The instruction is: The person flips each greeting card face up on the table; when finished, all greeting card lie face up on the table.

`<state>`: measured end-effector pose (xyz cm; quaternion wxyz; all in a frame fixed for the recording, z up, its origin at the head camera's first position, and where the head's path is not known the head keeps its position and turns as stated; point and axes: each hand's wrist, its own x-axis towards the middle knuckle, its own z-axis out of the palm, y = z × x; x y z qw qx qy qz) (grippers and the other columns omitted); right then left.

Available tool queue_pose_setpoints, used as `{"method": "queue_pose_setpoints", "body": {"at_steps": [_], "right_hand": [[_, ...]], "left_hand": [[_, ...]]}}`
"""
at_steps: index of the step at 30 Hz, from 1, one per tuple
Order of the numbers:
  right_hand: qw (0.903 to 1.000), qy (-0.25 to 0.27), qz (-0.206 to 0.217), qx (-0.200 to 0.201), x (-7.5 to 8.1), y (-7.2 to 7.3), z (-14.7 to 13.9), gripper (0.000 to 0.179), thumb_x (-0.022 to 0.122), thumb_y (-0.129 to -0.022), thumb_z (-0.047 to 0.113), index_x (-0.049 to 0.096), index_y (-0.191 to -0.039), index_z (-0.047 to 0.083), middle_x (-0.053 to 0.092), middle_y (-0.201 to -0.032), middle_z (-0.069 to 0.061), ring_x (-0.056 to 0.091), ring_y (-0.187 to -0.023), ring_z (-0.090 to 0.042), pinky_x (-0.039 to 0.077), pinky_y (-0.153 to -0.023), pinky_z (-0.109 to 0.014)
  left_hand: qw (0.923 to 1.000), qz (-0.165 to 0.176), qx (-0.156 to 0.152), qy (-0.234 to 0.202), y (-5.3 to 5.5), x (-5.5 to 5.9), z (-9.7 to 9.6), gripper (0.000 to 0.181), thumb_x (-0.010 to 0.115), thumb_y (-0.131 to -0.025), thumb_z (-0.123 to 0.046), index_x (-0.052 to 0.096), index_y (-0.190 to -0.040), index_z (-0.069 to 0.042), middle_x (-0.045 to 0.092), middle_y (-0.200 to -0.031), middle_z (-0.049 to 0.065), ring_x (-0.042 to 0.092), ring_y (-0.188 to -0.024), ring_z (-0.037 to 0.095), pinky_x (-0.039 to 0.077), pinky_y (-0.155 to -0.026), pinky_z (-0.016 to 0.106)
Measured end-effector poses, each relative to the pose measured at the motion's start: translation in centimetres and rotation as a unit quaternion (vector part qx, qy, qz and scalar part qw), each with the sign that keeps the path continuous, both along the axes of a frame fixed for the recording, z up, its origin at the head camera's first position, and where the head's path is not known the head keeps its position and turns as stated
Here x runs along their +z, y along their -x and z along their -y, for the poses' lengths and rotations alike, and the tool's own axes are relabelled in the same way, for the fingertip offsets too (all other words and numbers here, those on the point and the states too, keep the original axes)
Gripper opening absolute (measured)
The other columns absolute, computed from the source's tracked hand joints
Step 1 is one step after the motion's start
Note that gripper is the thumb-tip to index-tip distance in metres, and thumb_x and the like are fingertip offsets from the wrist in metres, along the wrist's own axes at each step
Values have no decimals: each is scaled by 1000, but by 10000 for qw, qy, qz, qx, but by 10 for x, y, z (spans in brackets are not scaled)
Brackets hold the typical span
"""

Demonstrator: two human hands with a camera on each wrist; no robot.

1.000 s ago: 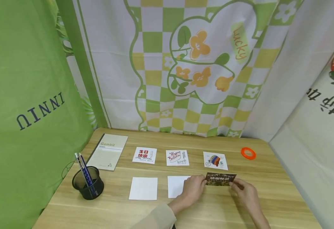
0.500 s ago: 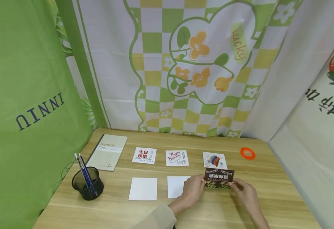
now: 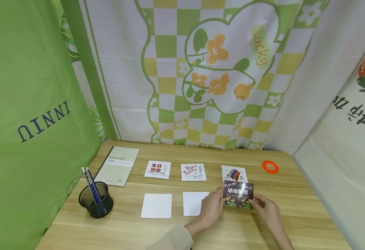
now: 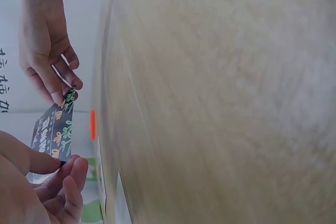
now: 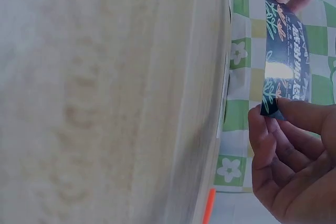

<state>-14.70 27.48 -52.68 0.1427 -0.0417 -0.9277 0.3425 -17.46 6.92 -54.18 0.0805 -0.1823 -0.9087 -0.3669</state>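
A pale sleeve covers the left forearm at the near side of the wooden table. The left hand pinches the left edge of a dark card between thumb and fingers. The right hand pinches the card near its lower right corner, the thumb on the printed face and other fingers behind. The card is between the two hands, raised off the table and tilted, with white lettering, bunting along the top and orange flowers with green leaves below; glare washes out part of the lettering.

Just beside the left hand, and partly hidden by it, lies a plain white card; another white square lies to its left. Farther left stands a black mesh cup with pens leaning in it.

Beyond these, three printed cards lie in a row: one with red characters, a Happy Birthday card and a card with a colourful drawing, whose lower edge the dark card overlaps from the head view. A notebook lies at the far left, an orange ring at the far right. Behind the table hangs a checked curtain.
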Motion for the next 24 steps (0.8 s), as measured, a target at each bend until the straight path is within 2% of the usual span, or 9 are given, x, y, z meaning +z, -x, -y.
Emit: {"method": "queue_pose_setpoints", "body": {"at_steps": [3, 7, 12, 17, 20, 24], "right_hand": [[9996, 146, 250, -11, 0, -1, 0, 31, 72, -85, 8, 66, -112, -5, 71, -88, -16, 66, -73, -21, 52, -63, -25], [9982, 282, 537, -27, 1, -1, -1, 37, 71, -85, 8, 63, -118, -6, 71, -89, -17, 66, -72, -19, 51, -62, -24], [9972, 291, 682, 35, 1, -3, -3, 36, 71, -85, 7, 62, -117, -8, 71, -89, -18, 66, -73, -20, 51, -63, -26], [9951, 283, 945, 57, 0, -4, -6, 36, 70, -85, 8, 62, -116, -10, 71, -86, -16, 64, -71, -19, 49, -62, -27], [9938, 273, 1077, 39, 0, -5, -7, 37, 69, -86, 11, 62, -117, -9, 70, -84, -14, 61, -68, -15, 46, -58, -25], [9924, 341, 1177, 104, -2, -4, -8, 38, 68, -87, 12, 61, -118, -9, 69, -76, -9, 58, -61, -13, 44, -51, -24]], "left_hand": [[10000, 43, -21, -83, -2, -2, -1, 45, 67, -88, -11, 55, -131, -10, 69, -86, 1, 60, -65, 9, 48, -55, 23], [9991, 305, -44, -287, -3, -5, -3, 51, 67, -86, -9, 51, -135, -6, 65, -79, -2, 54, -60, 6, 45, -52, 20], [9931, 983, -129, -622, -2, -8, -6, 50, 66, -84, -3, 54, -132, -6, 55, -65, -10, 45, -50, 2, 39, -46, 18], [9796, 1681, -351, -1047, -4, -6, -7, 57, 64, -84, 3, 46, -138, 1, 52, -57, -8, 46, -39, 3, 40, -40, 19], [9764, 1809, -365, -1122, -6, -5, -8, 54, 64, -85, 3, 48, -137, 1, 52, -55, -7, 45, -35, 3, 39, -37, 19], [9760, 1852, -326, -1098, -6, -6, -9, 42, 61, -85, 3, 55, -126, -2, 51, -51, -7, 43, -32, 4, 38, -33, 19]]}}
